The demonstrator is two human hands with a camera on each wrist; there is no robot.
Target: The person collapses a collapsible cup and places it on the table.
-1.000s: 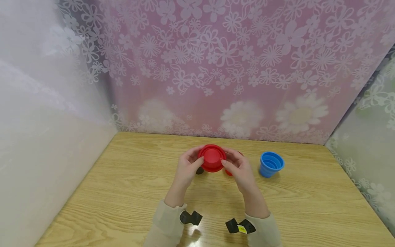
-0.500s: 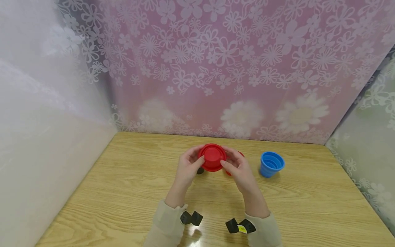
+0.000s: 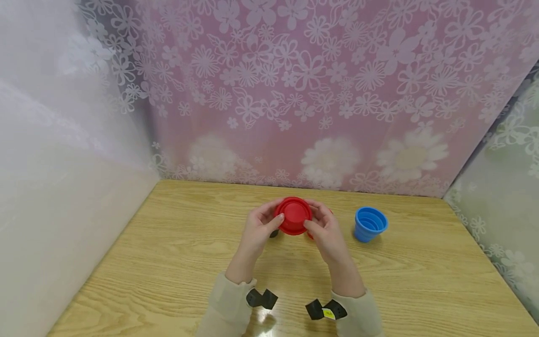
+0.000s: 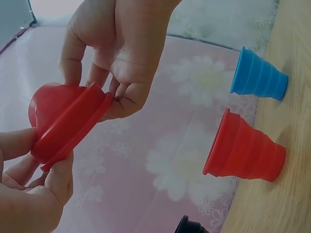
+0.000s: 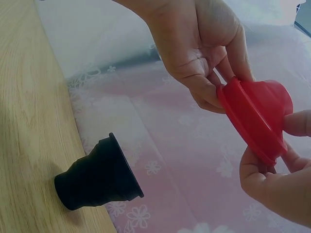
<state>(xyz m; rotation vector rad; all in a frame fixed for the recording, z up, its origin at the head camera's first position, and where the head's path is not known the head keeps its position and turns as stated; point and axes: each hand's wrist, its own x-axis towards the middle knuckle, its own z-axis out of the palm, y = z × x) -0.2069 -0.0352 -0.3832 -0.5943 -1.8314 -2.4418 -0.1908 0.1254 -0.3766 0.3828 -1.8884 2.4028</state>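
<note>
A squat red collapsible cup [image 3: 294, 214] is held above the table between both hands, its rounded side towards the head camera. My left hand [image 3: 255, 229] grips its left edge, thumb on the near side and fingers behind. On the right edge, my right hand [image 3: 330, 231] pinches it the same way. In the left wrist view the red piece [image 4: 68, 121] looks tilted, with a wide rim. Behind the hands stand a second red cup [image 4: 245, 148] and a black cup [image 5: 99, 174], both mostly hidden in the head view.
A blue ribbed cup [image 3: 369, 224] stands upright on the wooden table [image 3: 177, 252], right of the hands. A pink flowered curtain [image 3: 261, 103] hangs along the table's back edge, with pale sheets at both sides.
The held red cup has shifted slightly to the right, together with the fingers of both hands. Both hands keep their hold; the blue cup stands where it was.
</note>
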